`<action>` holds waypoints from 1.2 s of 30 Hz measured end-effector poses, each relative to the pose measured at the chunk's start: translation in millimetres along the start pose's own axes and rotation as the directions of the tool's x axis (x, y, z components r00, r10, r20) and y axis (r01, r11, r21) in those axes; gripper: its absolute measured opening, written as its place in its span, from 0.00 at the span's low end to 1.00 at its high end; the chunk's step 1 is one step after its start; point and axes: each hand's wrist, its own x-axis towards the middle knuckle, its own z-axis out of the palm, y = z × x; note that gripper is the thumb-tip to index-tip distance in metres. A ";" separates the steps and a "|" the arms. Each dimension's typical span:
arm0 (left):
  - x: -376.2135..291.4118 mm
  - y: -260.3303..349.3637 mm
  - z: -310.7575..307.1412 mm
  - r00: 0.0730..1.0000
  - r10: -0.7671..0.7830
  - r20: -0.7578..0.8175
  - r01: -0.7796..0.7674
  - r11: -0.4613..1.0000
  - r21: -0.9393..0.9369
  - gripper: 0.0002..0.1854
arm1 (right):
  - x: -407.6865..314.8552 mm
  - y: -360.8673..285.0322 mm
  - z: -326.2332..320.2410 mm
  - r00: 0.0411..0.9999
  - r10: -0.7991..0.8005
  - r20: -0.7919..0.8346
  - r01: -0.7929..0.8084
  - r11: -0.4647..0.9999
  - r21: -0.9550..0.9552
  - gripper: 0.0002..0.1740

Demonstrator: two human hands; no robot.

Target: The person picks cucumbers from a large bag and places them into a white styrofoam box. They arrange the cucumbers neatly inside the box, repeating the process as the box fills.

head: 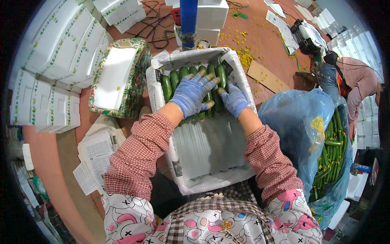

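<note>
In front of me stands a foam box lined with newspaper (179, 180). A row of green cucumbers (166, 87) lies side by side across its far half, and a translucent plastic sheet (210, 146) covers the near half. My left hand (195, 93), in a blue glove with bare-looking tan fingertips, rests spread and flat on top of the row. My right hand (234, 98), gloved alike, is at the row's right end, its thumb and fingers around the lower part of the rightmost cucumber (221, 74). Some cucumbers are hidden beneath my hands.
At right, a blue plastic bag (292, 119) holds many cucumbers with yellow blossoms (332, 149). White foam boxes (51, 45) are stacked at left, beside a patterned container (141, 79) and newspapers (94, 155). A blue post (189, 18) stands beyond the box. Another person (356, 73) bends at far right.
</note>
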 end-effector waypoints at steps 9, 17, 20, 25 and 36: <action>4.2 11.5 -17.4 0.989 -0.069 0.127 0.057 0.994 0.090 0.39 | 7.3 -33.4 -20.5 0.999 0.042 0.027 -0.034 0.967 -0.252 0.23; 32.2 23.2 -3.6 0.996 -0.031 -0.086 0.047 0.981 0.189 0.24 | 12.4 -20.5 -8.4 0.994 -0.109 0.003 0.109 0.994 -0.027 0.20; 35.6 19.2 9.3 0.981 0.049 -0.188 -0.035 0.996 0.080 0.27 | -26.6 -34.5 -30.1 0.974 -0.224 -0.009 0.224 0.974 -0.028 0.14; 35.1 17.1 11.1 0.996 -0.085 0.023 0.079 0.977 0.199 0.38 | -161.7 -7.3 -118.1 0.821 -0.388 0.420 0.429 0.903 -0.004 0.24; 32.2 8.0 27.0 0.997 -0.063 -0.053 0.068 0.992 0.108 0.42 | -342.6 365.3 -275.8 0.700 0.637 -0.322 -0.375 0.712 0.594 0.27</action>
